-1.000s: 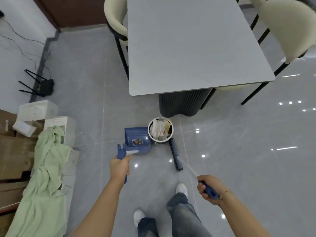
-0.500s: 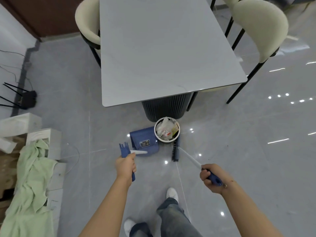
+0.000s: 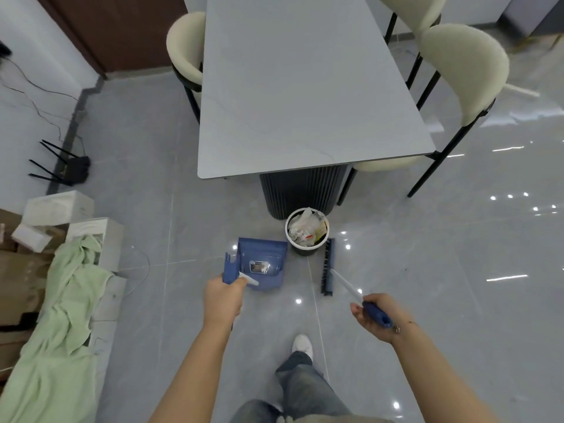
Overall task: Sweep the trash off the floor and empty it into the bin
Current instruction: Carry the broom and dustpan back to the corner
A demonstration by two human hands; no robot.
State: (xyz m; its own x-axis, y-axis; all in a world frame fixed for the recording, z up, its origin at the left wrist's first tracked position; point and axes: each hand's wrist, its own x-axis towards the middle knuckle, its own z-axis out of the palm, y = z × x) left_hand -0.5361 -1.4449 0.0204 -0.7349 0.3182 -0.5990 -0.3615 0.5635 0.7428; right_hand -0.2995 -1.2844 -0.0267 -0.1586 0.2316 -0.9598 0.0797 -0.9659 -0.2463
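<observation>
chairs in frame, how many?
3. One chair at the table's left side, two on its right: near, far. More may sit out of frame.

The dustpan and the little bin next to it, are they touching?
Cannot tell. In the head view the dustpan's far corner meets the bin's outline with no floor showing between, but from above that may be overlap, not contact.

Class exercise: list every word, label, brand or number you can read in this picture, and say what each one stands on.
No text here can be read.
Sticker on the blue dustpan: print too small and blurred.
Wrappers in the white bin: red and yellow printing, illegible.
Cardboard boxes at left: no legible marks.
</observation>
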